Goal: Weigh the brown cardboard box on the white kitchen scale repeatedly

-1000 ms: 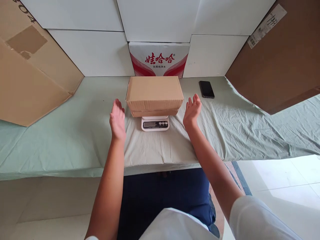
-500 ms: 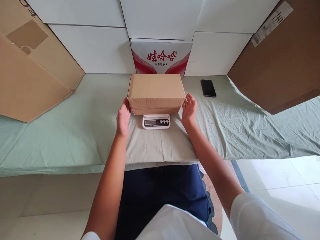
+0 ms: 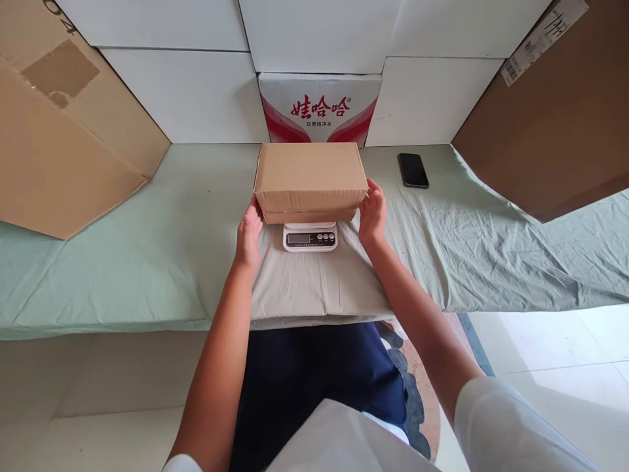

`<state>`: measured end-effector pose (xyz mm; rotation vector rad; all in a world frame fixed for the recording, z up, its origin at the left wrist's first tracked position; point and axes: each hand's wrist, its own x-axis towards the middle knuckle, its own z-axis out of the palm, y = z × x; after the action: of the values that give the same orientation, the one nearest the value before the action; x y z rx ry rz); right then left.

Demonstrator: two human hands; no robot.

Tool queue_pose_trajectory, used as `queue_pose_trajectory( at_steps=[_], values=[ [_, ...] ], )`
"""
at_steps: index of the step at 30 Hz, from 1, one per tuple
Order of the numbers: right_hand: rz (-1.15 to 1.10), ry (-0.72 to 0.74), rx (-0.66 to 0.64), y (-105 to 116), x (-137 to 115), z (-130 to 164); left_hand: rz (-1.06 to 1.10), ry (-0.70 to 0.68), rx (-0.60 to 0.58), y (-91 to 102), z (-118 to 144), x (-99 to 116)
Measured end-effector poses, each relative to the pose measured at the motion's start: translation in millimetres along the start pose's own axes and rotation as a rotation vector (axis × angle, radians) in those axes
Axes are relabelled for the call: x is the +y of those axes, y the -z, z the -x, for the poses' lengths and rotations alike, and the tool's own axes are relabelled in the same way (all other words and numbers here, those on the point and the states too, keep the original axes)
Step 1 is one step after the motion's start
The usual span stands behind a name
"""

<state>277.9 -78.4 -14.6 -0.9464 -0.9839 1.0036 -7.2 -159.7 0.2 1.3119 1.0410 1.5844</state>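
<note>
A closed brown cardboard box (image 3: 310, 177) sits on a small white kitchen scale (image 3: 310, 237) near the middle of the desk (image 3: 147, 262), which is draped in a pale green cloth. The box overhangs the scale on both sides, so that only the scale's front strip with its display and buttons shows, at 6 o'clock of the box. The person's left hand (image 3: 248, 231) lies against the box's left end, at 9 o'clock of it, fingers pointing away from the body and the fingertips touching the lower edge of the cardboard. The right hand (image 3: 373, 213) is pressed to the right end, at 3 o'clock, with fingers curled lightly around the near corner. Both hands are thus laid flat on the box's two ends, clasping it between them; whether the box is lifted off the scale cannot be told. At 12 o'clock of the box, against the white wall panels, stands a white carton with red print (image 3: 320, 109). A black phone (image 3: 413, 170) lies flat on the cloth at 2 o'clock of the box, well apart from the right hand. Large brown cardboard sheets lean in at the far left (image 3: 63, 144) and far right (image 3: 555, 124).
</note>
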Motion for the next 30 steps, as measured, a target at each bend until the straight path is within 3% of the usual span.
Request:
queue_pose_trajectory(
  at_steps=[7,14,19,25,30],
  values=[
    [0.083,0.09,-0.059,-6,-11,12,-0.003,-0.022,0.01,0.4,1,1],
    [0.115,0.176,-0.109,-26,-24,36,-0.021,-0.091,-0.049,-8.7,7,9],
    [0.138,0.171,-0.126,-33,-31,37,0.015,-0.126,-0.052,-15.2,1,16],
    [0.161,0.234,-0.121,-42,-31,-1,0.038,-0.094,-0.06,-15.3,-56,25],
    [0.067,0.272,-0.109,-61,-16,-48,0.113,-0.118,-0.082,-21.1,-117,11]
  ],
)
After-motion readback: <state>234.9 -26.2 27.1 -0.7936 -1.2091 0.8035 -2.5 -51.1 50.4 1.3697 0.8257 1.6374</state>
